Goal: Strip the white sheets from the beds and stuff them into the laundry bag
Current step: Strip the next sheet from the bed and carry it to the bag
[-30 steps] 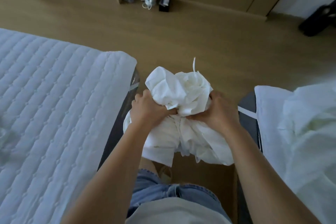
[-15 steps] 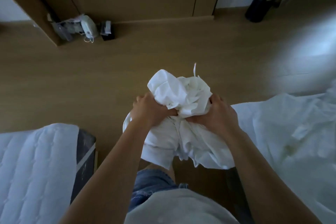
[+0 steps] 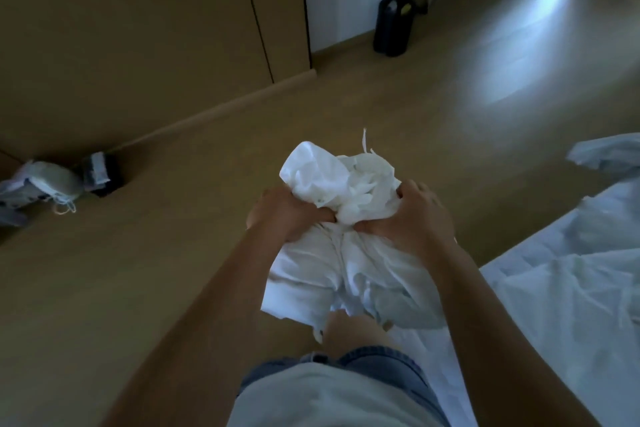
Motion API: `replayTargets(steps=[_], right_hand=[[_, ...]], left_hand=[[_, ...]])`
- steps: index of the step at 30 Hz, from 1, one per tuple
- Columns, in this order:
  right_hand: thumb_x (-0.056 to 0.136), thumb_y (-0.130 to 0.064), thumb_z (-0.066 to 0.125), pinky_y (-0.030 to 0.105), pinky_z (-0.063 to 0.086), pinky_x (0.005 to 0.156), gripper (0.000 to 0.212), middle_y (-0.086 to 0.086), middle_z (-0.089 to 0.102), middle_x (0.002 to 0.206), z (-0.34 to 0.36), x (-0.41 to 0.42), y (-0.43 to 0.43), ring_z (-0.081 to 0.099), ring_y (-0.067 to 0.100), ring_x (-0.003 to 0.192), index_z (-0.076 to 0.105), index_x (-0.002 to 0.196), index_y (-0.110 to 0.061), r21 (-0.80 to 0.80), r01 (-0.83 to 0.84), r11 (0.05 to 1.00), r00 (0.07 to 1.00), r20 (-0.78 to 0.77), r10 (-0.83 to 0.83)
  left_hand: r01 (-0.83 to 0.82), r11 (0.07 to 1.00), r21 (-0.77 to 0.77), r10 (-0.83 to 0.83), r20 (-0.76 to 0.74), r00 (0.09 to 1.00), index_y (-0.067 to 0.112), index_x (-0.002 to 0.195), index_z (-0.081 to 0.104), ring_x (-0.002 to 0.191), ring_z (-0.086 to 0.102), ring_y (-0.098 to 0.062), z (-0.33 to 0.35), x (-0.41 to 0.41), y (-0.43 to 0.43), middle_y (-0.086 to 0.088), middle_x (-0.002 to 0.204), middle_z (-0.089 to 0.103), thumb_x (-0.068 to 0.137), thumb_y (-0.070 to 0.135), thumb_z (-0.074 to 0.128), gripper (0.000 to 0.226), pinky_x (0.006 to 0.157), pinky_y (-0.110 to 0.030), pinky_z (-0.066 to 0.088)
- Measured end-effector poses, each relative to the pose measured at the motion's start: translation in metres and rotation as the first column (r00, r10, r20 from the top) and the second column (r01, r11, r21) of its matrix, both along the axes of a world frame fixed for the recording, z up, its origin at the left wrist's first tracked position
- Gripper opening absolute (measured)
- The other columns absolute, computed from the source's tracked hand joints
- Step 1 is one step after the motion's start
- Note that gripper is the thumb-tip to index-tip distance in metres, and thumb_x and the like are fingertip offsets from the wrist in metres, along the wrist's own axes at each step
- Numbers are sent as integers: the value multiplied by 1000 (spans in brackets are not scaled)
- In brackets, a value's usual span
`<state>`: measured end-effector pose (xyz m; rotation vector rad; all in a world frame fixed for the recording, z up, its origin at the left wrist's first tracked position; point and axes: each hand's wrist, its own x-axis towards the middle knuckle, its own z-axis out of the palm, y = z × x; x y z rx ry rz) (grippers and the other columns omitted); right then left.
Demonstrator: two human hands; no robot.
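A crumpled white bundle [image 3: 341, 184], a white laundry bag with sheet cloth bulging out of its top and a thin drawstring sticking up, hangs in front of my waist. My left hand [image 3: 287, 215] grips its left side at the gathered neck. My right hand [image 3: 412, 218] grips the right side, fingers partly spread over the cloth. The lower part of the bag [image 3: 332, 281] sags below both hands. A bed with a rumpled white sheet [image 3: 568, 281] lies at the right.
Wooden floor [image 3: 173, 253] spreads to the left and ahead. Wooden wardrobe doors [image 3: 138, 28] stand behind. A white iron-like appliance [image 3: 45, 184] and a small dark box [image 3: 102, 170] sit by the baseboard. A black object [image 3: 393, 26] stands by the wall.
My view has swung right: the quilted bed on the left has left the frame and the bed with the rumpled sheet fills the right. Both hands keep their grip on the bundle.
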<state>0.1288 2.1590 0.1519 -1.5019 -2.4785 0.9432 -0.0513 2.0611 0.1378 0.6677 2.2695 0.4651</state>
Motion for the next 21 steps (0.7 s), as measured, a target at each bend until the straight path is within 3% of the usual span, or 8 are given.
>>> replayTargets(steps=[4, 10, 14, 17, 21], right_hand=[[49, -72, 76, 28, 38, 82, 94, -2, 56, 111, 11, -24, 97, 54, 18, 107, 51, 119, -13, 4, 45, 999, 998, -34, -45], [58, -57, 80, 27, 39, 78, 73, -6, 50, 109, 21, -35, 233, 47, 11, 93, 48, 111, -18, -106, 67, 992, 996, -48, -72], [61, -51, 81, 30, 43, 73, 59, -10, 53, 93, 16, -49, 324, 51, 12, 83, 51, 102, -21, -139, 165, 976, 979, -101, -180], [60, -51, 81, 30, 42, 62, 49, -8, 54, 74, 5, -62, 397, 47, 11, 65, 52, 81, -17, -79, 366, 927, 903, -208, -375], [74, -39, 75, 30, 35, 55, 42, -5, 45, 57, 1, -60, 486, 37, 10, 53, 45, 58, -15, -7, 649, 761, 713, -345, -611]], left_hand=[[44, 998, -48, -44, 1, 999, 23, 96, 66, 78, 66, -17, 19, -32, 109, 1, 90, 68, 19, 79, 63, 95, 79, -38, 57], [147, 989, -8, -147, -6, 989, 24, 101, 64, 83, 65, -20, 25, -61, 253, 3, 91, 67, 30, 76, 69, 89, 82, -41, 55], [194, 979, 64, -197, 35, 980, 30, 106, 65, 85, 64, -17, 9, -85, 359, 5, 96, 68, 17, 83, 67, 104, 83, -41, 55], [284, 951, 124, -290, 28, 957, 27, 113, 63, 89, 63, -18, 1, -98, 452, 4, 101, 67, 20, 84, 66, 108, 84, -41, 54], [467, 875, 132, -471, 3, 882, 22, 119, 58, 94, 61, -21, 10, -96, 587, 0, 108, 65, 23, 84, 58, 115, 87, -39, 51]])
